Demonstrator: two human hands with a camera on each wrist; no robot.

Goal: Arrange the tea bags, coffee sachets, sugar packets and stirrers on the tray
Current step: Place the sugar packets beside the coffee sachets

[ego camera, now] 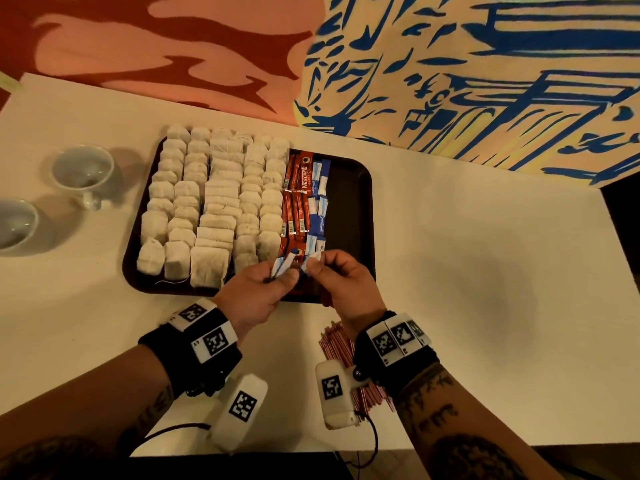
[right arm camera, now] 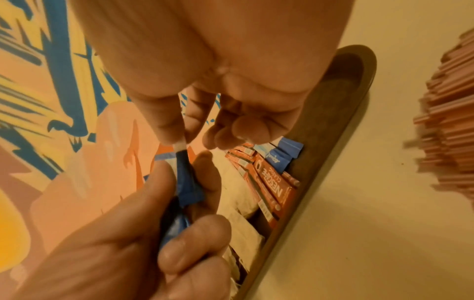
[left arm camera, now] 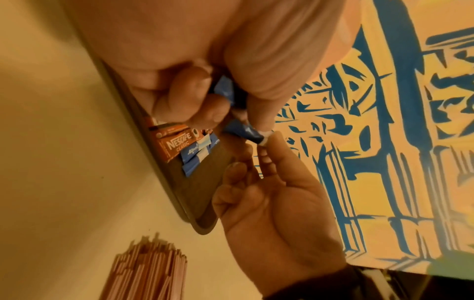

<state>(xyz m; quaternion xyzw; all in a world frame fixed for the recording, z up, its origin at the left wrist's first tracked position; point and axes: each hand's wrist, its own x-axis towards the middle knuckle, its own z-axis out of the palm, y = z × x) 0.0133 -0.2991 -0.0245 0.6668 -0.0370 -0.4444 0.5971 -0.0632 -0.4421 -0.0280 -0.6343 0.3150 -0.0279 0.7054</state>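
A dark brown tray (ego camera: 360,216) holds rows of white tea bags (ego camera: 207,206), red Nescafé sachets (ego camera: 294,206) and a column of blue sugar packets (ego camera: 319,211). Over the tray's near edge my left hand (ego camera: 285,271) grips a small bunch of blue sugar packets (left arm camera: 225,91). My right hand (ego camera: 313,263) pinches the white end of one packet (right arm camera: 180,146) from that bunch between thumb and forefinger. A pile of red-and-white stirrers (ego camera: 337,344) lies on the table under my right wrist.
Two white cups (ego camera: 83,171) (ego camera: 14,223) stand left of the tray. The tray's right strip (ego camera: 349,188) is bare. A painted wall rises just behind the table. The white tabletop (ego camera: 485,271) extends to the right.
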